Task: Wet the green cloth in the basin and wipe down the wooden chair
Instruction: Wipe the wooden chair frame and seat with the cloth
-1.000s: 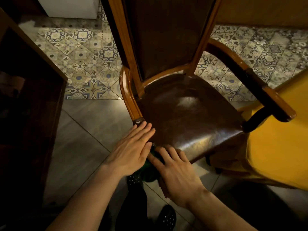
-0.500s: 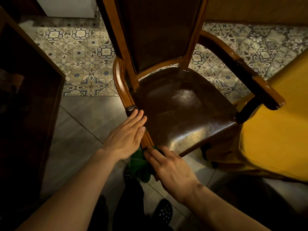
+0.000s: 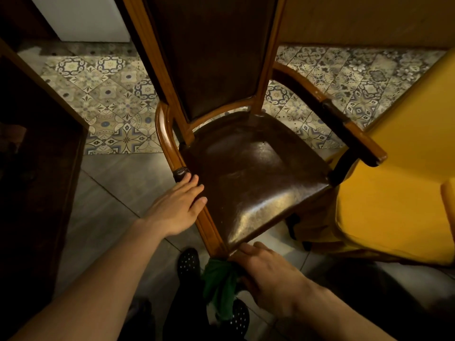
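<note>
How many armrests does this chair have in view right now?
2. The left armrest curves down beside the seat to where the left hand rests; the right armrest runs beside the yellow cushion.

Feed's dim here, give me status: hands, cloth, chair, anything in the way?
Left hand flat on the chair side rail. Right hand holds green cloth at the front corner. Yellow seat crowds the right.

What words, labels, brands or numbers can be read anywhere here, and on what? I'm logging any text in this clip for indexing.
None: no readable text in this view.
The wooden chair, the green cloth in the right hand and the yellow seat carry no lettering.
The patterned floor tiles show only ornament, no letters or numbers.
</note>
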Demonstrator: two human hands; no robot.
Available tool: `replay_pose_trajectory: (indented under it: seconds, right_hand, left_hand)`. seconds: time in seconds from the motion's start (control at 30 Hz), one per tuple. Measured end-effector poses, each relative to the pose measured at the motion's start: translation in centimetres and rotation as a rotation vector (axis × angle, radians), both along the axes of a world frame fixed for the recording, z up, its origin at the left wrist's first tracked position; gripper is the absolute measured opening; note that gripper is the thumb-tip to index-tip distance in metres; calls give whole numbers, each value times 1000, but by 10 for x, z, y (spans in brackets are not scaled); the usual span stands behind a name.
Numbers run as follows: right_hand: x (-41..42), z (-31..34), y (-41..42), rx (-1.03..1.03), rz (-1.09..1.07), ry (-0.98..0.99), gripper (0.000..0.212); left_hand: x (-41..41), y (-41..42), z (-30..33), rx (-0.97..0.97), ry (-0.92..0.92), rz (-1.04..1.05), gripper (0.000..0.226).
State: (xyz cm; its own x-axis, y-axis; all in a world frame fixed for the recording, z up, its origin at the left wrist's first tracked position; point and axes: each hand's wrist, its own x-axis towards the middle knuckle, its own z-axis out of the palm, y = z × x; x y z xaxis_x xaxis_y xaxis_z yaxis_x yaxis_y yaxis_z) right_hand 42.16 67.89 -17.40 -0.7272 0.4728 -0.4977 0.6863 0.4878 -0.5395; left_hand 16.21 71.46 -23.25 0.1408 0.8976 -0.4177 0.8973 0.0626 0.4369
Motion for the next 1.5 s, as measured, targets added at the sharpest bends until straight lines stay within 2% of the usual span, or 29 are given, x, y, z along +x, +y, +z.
replay_pose_trajectory:
  seconds: [0.13, 0.23, 0.3, 0.4, 0.6, 0.73, 0.83, 0.97, 1.13, 1.5]
  right_hand:
    - [15, 28, 29, -192, -292, 85, 29]
    - [18, 51, 56, -295, -495, 257, 17]
    - [18, 69, 71, -340, -593, 354, 20]
    - [14, 99, 98, -303, -637, 413, 30]
    - [-9, 160, 161, 54, -540, 330, 44]
    - [-14, 186, 199, 400, -475, 265, 41]
    - [-12, 192, 221, 563, -498, 247, 38]
    - [6, 178, 245, 627, -553, 223, 37]
    - [50, 140, 280, 607, -539, 161, 36]
    - [157, 47, 433, 471, -328, 88, 36]
  left_hand:
    - [27, -5, 34, -78, -194, -17, 75]
    - [46, -2, 64, -111, -299, -92, 70]
    - [48, 13, 91, -53, -325, -142, 64]
    - [41, 43, 131, 28, -322, -175, 51]
    - [24, 114, 191, 315, -166, -243, 40]
    - [30, 166, 218, 515, -103, -275, 41]
    - [44, 201, 231, 569, -77, -289, 42]
    - [70, 233, 223, 559, -73, -281, 45]
    - [118, 263, 182, 527, -62, -259, 42]
    - [233, 374, 82, 394, 3, -65, 40]
